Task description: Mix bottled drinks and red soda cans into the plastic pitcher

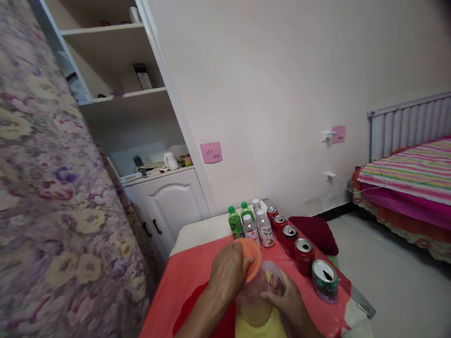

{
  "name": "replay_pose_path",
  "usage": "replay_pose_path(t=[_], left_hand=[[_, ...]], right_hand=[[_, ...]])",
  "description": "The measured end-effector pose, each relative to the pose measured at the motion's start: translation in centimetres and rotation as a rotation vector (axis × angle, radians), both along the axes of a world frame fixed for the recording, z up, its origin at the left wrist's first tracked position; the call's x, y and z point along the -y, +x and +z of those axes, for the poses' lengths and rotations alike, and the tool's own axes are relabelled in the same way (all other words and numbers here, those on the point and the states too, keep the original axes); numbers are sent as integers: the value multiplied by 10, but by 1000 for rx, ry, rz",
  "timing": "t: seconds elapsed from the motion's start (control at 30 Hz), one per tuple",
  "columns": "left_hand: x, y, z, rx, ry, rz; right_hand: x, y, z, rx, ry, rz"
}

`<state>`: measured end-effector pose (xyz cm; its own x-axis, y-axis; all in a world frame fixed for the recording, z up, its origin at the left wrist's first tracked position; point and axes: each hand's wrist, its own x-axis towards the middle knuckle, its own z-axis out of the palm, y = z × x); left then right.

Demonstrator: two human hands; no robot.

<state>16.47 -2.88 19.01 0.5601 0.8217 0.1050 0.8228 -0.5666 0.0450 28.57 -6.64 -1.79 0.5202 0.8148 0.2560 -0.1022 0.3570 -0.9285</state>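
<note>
My left hand (227,267) is closed on an orange round plastic piece (255,263), which looks like a lid or a shallow cup. It is tilted over a translucent plastic container (255,300). My right hand (287,295) wraps around the right side of that container, near its upper edge. Something yellow (260,328) lies below the container, partly hidden by it. A deeper red shape (190,307) shows beside my left forearm.
Clear bottles (265,230), green-capped bottles (235,223) and a row of cans (305,256) stand ahead on the red-covered table (186,267). A dark red cushion (315,232) sits beyond the right edge. A cabinet (176,197) and a floral curtain (70,188) are leftward.
</note>
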Motion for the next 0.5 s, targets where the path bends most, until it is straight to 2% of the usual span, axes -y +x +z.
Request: replay_pose_path(t=[0.13, 0.23, 0.33, 0.4, 0.5], left_hand=[[-5, -2, 4, 11, -22, -22], [-12, -13, 9, 56, -67, -171], [-25, -25, 11, 112, -256, -288], [-35, -32, 9, 141, -402, -294], [-45, -37, 6, 205, -451, -299]], right_hand=[[-2, 1, -4, 1, -6, 10], [-1, 3, -6, 17, -23, -8], [1, 4, -5, -1, -1, 14], [2, 3, -3, -40, 22, 38], [2, 1, -1, -89, 44, 42]])
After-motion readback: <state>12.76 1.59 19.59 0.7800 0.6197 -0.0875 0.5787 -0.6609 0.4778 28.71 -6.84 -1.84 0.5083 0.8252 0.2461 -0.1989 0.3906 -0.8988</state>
